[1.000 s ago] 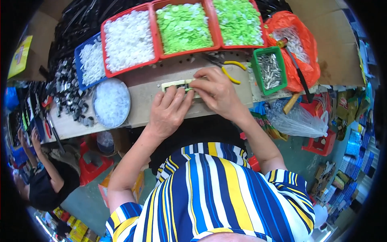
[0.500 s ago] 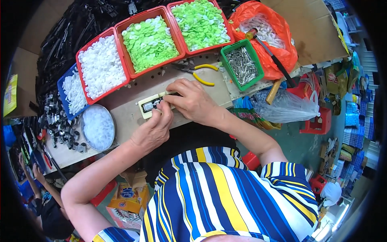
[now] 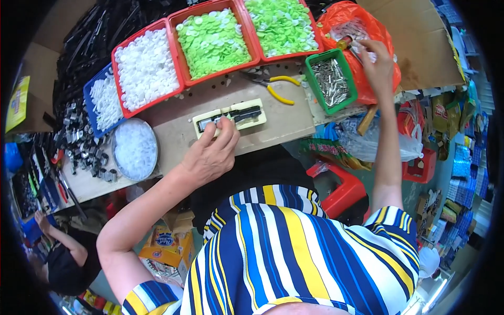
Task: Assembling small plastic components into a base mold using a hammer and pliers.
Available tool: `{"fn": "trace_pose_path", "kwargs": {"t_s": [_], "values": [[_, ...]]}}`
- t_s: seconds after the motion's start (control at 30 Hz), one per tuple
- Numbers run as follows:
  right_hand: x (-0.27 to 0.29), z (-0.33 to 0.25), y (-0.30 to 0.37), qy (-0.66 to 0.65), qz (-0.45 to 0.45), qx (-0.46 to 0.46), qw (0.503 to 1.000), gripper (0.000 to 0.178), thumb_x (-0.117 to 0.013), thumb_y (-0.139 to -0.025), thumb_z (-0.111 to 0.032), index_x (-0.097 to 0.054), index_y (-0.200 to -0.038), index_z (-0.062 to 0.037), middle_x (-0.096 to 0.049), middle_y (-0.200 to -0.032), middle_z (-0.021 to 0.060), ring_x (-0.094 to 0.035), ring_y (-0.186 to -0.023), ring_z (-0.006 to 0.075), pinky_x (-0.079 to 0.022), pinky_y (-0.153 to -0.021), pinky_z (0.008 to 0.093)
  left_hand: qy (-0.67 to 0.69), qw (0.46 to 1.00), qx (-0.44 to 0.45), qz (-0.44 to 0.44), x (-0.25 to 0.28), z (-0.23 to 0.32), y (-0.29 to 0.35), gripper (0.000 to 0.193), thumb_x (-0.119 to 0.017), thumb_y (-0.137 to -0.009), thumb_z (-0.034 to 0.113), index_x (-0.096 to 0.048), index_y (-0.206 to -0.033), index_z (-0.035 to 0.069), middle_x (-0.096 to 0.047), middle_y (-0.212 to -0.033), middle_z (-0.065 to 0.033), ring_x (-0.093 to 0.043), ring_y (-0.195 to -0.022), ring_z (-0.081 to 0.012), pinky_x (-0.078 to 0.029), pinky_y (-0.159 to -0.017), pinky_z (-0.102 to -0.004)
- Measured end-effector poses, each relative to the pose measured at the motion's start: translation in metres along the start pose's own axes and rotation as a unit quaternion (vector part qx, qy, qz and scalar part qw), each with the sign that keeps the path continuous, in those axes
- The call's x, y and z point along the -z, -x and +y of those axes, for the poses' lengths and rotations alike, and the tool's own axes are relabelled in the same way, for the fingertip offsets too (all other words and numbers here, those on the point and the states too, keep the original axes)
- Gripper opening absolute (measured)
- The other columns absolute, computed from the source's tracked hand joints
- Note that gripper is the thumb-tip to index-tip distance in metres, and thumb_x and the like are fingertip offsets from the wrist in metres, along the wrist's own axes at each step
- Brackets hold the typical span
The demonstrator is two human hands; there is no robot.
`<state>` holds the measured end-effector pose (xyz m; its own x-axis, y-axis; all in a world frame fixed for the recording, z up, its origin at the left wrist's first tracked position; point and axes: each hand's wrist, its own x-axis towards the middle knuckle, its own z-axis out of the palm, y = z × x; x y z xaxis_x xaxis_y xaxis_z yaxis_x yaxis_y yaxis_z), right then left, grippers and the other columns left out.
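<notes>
A cream-coloured oblong holder (image 3: 255, 103) lies on the board in front of me, with a long black part (image 3: 245, 114) and a silver piece in its slot. My left hand (image 3: 212, 149) is closed at the holder's left half, fingertips bent down on the part; they hide some of it. Far to the right, my right hand (image 3: 379, 65) reaches over an orange plastic bag (image 3: 336, 18) and is closed round the handle of a small mallet. The mallet's amber head (image 3: 344, 42) shows beyond my fingers, while hand and forearm cover most of the handle.
Red bins of green (image 3: 214, 44) and white (image 3: 147, 68) plastic pieces line the back. A green tray (image 3: 331, 81) holds metal pins. Yellow-handled pliers (image 3: 283, 89) lie nearby. A round dish (image 3: 135, 149) stands left. Another person (image 3: 68, 257) sits lower left.
My right hand has left the holder and moved up and right to the mallet. My left hand stays at the holder, now more exposed. The whole view has shifted slightly.
</notes>
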<state>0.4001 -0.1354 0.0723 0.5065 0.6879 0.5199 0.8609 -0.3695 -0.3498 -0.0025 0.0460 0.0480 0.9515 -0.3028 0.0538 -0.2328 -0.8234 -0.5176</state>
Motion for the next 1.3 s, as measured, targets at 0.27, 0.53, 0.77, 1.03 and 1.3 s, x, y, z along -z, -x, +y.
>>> {"fn": "trace_pose_path", "kwargs": {"t_s": [0.27,0.53,0.77,1.03,1.3], "values": [[-0.012,0.120,-0.028,0.210,-0.150,-0.056,0.965,0.030,-0.073,-0.083,-0.026,-0.072,-0.101,-0.0029,-0.067,-0.097,0.0195,-0.066,-0.093,0.0341,-0.051,-0.082,0.0439,0.079,0.970,0.224,0.053,-0.011,0.036,0.001,0.037,-0.064,-0.088,0.019,-0.064,-0.118,-0.003,-0.059,-0.107,-0.0098,-0.058,-0.112,-0.0250,-0.039,-0.098,-0.0447],[-0.010,0.129,-0.025,0.090,-0.127,-0.110,0.982,0.033,-0.068,-0.087,-0.028,-0.071,-0.102,0.0016,-0.071,-0.085,0.0137,-0.068,-0.077,0.0209,-0.053,-0.071,0.0339,0.136,0.952,0.252,0.109,-0.012,0.037,0.004,0.032,-0.068,-0.085,0.016,-0.066,-0.112,0.000,-0.058,-0.102,-0.0103,-0.060,-0.108,-0.0250,-0.039,-0.099,-0.0461],[-0.007,0.185,-0.029,-0.097,-0.043,-0.108,0.988,0.022,-0.067,-0.093,-0.017,-0.071,-0.105,0.0010,-0.069,-0.091,0.0021,-0.063,-0.082,0.0104,-0.050,-0.076,0.0242,0.134,0.947,0.263,0.127,-0.014,0.033,-0.001,0.029,-0.064,-0.083,0.016,-0.067,-0.106,-0.001,-0.058,-0.104,-0.0102,-0.059,-0.107,-0.0256,-0.039,-0.099,-0.0459],[0.003,0.130,-0.037,-0.216,-0.033,-0.146,0.965,0.024,-0.066,-0.095,-0.013,-0.068,-0.116,-0.0010,-0.068,-0.101,0.0020,-0.061,-0.088,0.0085,-0.048,-0.076,0.0219,0.150,0.935,0.296,0.127,-0.015,0.038,0.004,0.028,-0.064,-0.084,0.016,-0.067,-0.110,0.005,-0.057,-0.109,-0.0106,-0.057,-0.110,-0.0270,-0.038,-0.101,-0.0479],[0.009,0.080,-0.019,-0.291,-0.040,-0.126,0.947,0.026,-0.066,-0.095,-0.008,-0.066,-0.119,0.0006,-0.068,-0.106,0.0028,-0.061,-0.092,0.0072,-0.048,-0.082,0.0211,0.253,0.822,0.467,0.204,0.003,-0.022,0.059,0.017,-0.074,-0.078,0.007,-0.073,-0.094,0.006,-0.065,-0.094,-0.0086,-0.060,-0.095,-0.0277,-0.045,-0.085,-0.0415]]}}
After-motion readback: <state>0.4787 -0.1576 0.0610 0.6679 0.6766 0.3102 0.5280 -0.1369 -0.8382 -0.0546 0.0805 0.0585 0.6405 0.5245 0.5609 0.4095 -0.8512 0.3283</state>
